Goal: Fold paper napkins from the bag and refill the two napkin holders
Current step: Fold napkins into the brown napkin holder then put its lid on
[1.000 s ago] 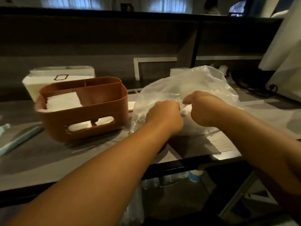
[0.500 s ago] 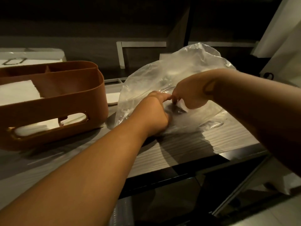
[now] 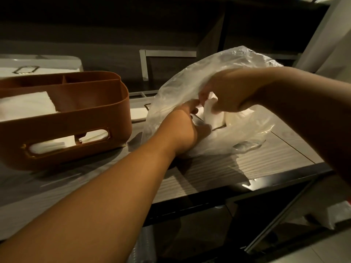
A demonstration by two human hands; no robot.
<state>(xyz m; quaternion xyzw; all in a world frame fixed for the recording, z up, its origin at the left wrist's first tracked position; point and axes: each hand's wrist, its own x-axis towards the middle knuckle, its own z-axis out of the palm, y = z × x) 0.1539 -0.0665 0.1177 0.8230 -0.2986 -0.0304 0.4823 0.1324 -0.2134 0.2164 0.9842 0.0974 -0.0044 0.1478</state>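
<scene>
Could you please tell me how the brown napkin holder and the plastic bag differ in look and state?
The brown napkin holder is rigid, opaque and stands untouched; the plastic bag is clear, crumpled and handled by the left hand and right hand. Both sit on the table and contain white napkins.

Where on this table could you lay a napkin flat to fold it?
Bare wood shows near the front edge of the table, below the plastic bag, and right of it. Between the brown holder and the bag it is tight.

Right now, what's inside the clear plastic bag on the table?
Inside the clear plastic bag, white paper napkins show, pinched by the right hand. The left hand and crinkled plastic hide how many remain.
</scene>
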